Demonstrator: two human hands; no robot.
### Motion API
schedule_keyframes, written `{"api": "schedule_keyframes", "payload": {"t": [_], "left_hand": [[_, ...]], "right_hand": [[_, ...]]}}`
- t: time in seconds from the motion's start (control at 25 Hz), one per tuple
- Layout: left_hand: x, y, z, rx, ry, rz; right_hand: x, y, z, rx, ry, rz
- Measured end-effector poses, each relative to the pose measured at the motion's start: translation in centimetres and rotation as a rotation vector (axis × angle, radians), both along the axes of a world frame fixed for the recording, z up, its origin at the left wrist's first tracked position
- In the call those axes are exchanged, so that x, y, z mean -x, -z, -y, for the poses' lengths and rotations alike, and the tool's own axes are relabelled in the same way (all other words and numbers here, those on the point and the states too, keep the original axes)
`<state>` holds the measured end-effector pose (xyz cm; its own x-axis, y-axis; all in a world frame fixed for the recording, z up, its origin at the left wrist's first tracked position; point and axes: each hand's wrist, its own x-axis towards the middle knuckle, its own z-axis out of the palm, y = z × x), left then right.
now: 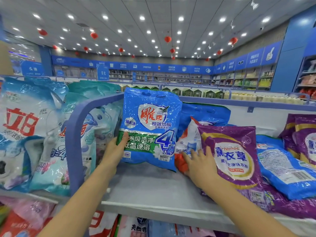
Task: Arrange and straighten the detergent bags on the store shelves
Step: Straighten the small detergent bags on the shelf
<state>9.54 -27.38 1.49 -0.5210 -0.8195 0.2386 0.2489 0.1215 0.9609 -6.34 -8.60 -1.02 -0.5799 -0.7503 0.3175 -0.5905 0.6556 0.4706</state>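
A blue detergent bag point(150, 124) with a green band stands upright on the grey shelf point(145, 187). My left hand point(116, 151) grips its lower left edge, thumb on the front. My right hand point(198, 161) lies with fingers spread on a purple lavender bag point(234, 154) and touches a red-and-white bag point(186, 146) leaning behind it. Another blue bag point(210, 113) stands at the back. A blue bag point(287, 170) lies flat, back side up, to the right.
A blue-grey divider rail point(75, 134) separates this bay from white and teal bags point(25, 130) on the left. More purple bags point(302, 139) lean at far right. Further bags point(102, 224) fill the shelf below. Store aisles stretch behind.
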Motion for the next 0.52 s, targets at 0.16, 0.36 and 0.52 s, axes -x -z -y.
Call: {"api": "schedule_keyframes", "payload": {"t": [0.16,0.36,0.52], "left_hand": [[1.3,0.8,0.9,0.026,0.078,0.085],[2.6,2.3,2.6,-0.090,0.222,0.205],[2.7,2.4,3.1,-0.263,0.256,0.263]], "right_hand": [[1.3,-0.8,-1.9,0.057,0.183,0.060],[2.1,-2.2,-3.2,0.068,0.186,0.159],[0.1,-2.1,-1.7,0.390,-0.057,-0.026]]}}
